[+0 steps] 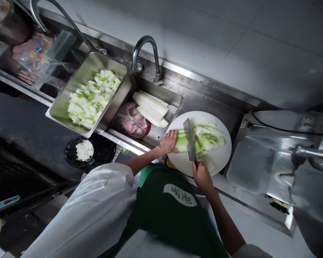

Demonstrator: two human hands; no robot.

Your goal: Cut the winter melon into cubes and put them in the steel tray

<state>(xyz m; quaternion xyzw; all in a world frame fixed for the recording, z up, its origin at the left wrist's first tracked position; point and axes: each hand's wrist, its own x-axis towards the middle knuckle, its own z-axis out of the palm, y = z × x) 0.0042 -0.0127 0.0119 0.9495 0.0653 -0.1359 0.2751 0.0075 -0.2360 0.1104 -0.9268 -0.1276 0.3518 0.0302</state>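
Observation:
My right hand point(202, 176) is wrapped round the handle of a cleaver point(190, 138), whose broad blade stands across pale green gourd strips point(181, 139). With fingers bent, my left hand point(169, 142) holds those strips down, left of the blade. Under them lies a round white cutting board point(218, 161). Cut gourd pieces point(208, 139) lie loosely on the blade's right side. Long peeled gourd sections point(151, 105) rest in the sink beside the board, next to a plastic bag of raw meat point(131, 120).
A deep metal pan point(56, 111) of gourd chunks straddles the sink's left part. Behind stands a curved faucet point(146, 39). Below the counter is a black-lined bin point(102, 147) with white scraps. At right sits a metal machine with a tray point(251, 165). Bagged meat point(32, 53) lies far left.

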